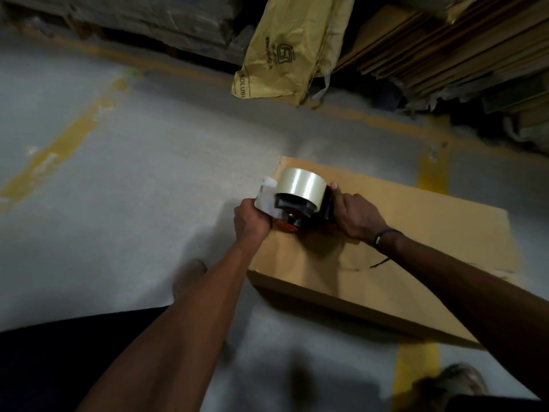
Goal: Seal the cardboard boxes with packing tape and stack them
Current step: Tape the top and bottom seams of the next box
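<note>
both hands clamp the black tape dispenser with its clear tape roll point(298, 197) at the near-left edge of the flat brown cardboard box point(416, 233), left hand point(251, 221) pinching the tape end, right hand point(355, 217) gripping the handle; the box's length stretches rightward beyond the right hand.

The yellow sack point(285, 52) reads "SOLUBI" (cut off at its edge); smaller print is illegible
</note>
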Available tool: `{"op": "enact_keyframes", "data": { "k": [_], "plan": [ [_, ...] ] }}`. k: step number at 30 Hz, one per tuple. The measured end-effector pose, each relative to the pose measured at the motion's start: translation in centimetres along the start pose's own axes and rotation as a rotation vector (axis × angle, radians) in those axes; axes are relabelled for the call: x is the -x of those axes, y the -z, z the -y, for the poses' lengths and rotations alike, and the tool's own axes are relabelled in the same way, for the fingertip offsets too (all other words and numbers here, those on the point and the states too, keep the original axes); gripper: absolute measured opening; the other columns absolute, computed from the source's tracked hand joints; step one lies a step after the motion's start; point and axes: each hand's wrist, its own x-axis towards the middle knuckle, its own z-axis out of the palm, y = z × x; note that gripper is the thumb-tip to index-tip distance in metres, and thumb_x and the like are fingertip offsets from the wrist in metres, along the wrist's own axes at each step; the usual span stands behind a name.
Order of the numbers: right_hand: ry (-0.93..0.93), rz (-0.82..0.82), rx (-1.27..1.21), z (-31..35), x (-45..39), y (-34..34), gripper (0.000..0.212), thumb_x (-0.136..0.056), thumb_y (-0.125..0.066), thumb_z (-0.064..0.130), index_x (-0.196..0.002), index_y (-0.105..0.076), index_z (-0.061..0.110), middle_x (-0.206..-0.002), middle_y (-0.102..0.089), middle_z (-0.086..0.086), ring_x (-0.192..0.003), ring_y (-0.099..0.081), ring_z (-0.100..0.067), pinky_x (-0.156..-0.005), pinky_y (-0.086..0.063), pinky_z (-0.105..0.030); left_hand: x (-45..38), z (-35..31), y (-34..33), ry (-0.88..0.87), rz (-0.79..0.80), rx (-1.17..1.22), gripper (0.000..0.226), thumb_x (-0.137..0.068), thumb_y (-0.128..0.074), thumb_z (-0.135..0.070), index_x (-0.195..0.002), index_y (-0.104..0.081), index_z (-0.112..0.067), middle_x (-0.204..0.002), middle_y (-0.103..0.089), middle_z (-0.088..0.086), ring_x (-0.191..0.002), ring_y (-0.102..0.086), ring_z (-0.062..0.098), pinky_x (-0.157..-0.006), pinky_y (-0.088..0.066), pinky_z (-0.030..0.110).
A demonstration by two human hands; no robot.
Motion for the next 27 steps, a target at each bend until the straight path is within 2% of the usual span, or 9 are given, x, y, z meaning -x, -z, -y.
{"op": "enact_keyframes", "data": {
  "k": [3,6,12,15,17,18,20,22,27],
  "plan": [
    [0.040,0.018,-0.014,-0.4,-0.1,0.7,0.054,-0.111,-0.019,0.037,-0.132,-0.054,0.003,-0.087,-0.055,-0.019,-0.088,-0.057,-0.039,-0.078,-0.045,-0.045,0.1,0.0,-0.2,-0.007,-0.006,-0.025,0.031,-0.101,-0.062,-0.030,-0.107,-0.071,-0.002,-0.111,-0.071,0.021,-0.104,-0.067,0.041,-0.076,-0.045,0.035],
    [0.008,0.090,0.022,-2.9,0.3,1.8,0.055,-0.110,-0.024,0.039,-0.146,-0.043,0.001,-0.091,-0.061,-0.021,-0.088,-0.060,-0.042,-0.072,-0.041,-0.042,-0.4,0.6,-0.5,-0.060,0.015,-0.060,0.034,-0.102,-0.060,-0.037,-0.093,-0.076,-0.008,-0.091,-0.072,0.007,-0.089,-0.068,0.030,-0.070,-0.046,0.035],
    [-0.049,0.062,0.076,-12.3,3.9,7.4,0.080,-0.106,-0.007,0.052,-0.122,-0.061,-0.006,-0.067,-0.060,-0.001,-0.059,-0.055,-0.018,-0.067,-0.035,-0.035,0.0,0.5,-0.7,-0.152,-0.029,-0.116,0.049,-0.104,-0.057,-0.049,-0.078,-0.068,-0.009,-0.078,-0.066,0.011,-0.080,-0.061,0.032,-0.068,-0.036,0.033],
    [-0.074,0.056,0.084,-14.5,5.3,8.4,0.087,-0.099,-0.009,0.060,-0.123,-0.057,-0.009,-0.071,-0.065,-0.012,-0.064,-0.060,-0.032,-0.071,-0.049,-0.043,0.3,0.3,-1.5,-0.159,-0.077,-0.196,0.049,-0.107,-0.050,-0.047,-0.097,-0.072,-0.004,-0.100,-0.071,0.023,-0.096,-0.065,0.043,-0.074,-0.045,0.039],
    [-0.067,0.044,0.086,-15.0,5.3,7.8,0.091,-0.099,-0.005,0.065,-0.109,-0.064,-0.004,-0.074,-0.068,-0.013,-0.068,-0.062,-0.033,-0.078,-0.051,-0.047,1.4,-0.2,-2.5,-0.222,-0.160,-0.361,0.044,-0.109,-0.045,-0.038,-0.126,-0.062,-0.002,-0.127,-0.065,0.026,-0.117,-0.060,0.045,-0.096,-0.046,0.048],
    [-0.076,0.031,0.084,-15.0,5.3,7.6,0.086,-0.103,-0.005,0.061,-0.101,-0.066,0.001,-0.075,-0.069,-0.012,-0.070,-0.063,-0.032,-0.080,-0.051,-0.048,2.2,-0.4,-3.2,-0.298,-0.190,-0.417,0.047,-0.109,-0.043,-0.035,-0.142,-0.052,-0.002,-0.144,-0.055,0.025,-0.132,-0.051,0.044,-0.109,-0.039,0.051],
    [-0.118,0.029,0.067,-14.8,5.3,7.2,0.071,-0.109,-0.010,0.048,-0.124,-0.063,0.002,-0.083,-0.070,-0.015,-0.075,-0.062,-0.034,-0.080,-0.050,-0.048,4.2,-0.8,-4.9,-0.517,-0.145,-0.469,0.061,-0.108,-0.039,-0.037,-0.160,-0.029,-0.006,-0.167,-0.028,0.017,-0.154,-0.026,0.036,-0.125,-0.019,0.050],
    [-0.128,0.040,0.032,-14.8,5.2,7.2,0.065,-0.110,-0.013,0.043,-0.138,-0.053,0.000,-0.087,-0.069,-0.018,-0.077,-0.061,-0.036,-0.080,-0.050,-0.049,6.0,-0.8,-6.6,-0.663,0.032,-0.569,0.076,-0.104,-0.028,-0.051,-0.165,-0.012,-0.009,-0.173,-0.006,0.012,-0.160,-0.006,0.030,-0.129,-0.009,0.048],
    [-0.053,0.022,0.121,-14.8,4.9,7.3,0.068,-0.109,-0.011,0.050,-0.114,-0.061,0.005,-0.076,-0.062,-0.009,-0.074,-0.060,-0.033,-0.071,-0.041,-0.038,9.3,-0.1,-9.6,-0.699,0.253,-0.711,0.096,-0.098,-0.019,-0.071,-0.164,0.008,-0.006,-0.172,0.012,0.016,-0.159,0.013,0.030,-0.130,-0.005,0.049]
  ]
}}
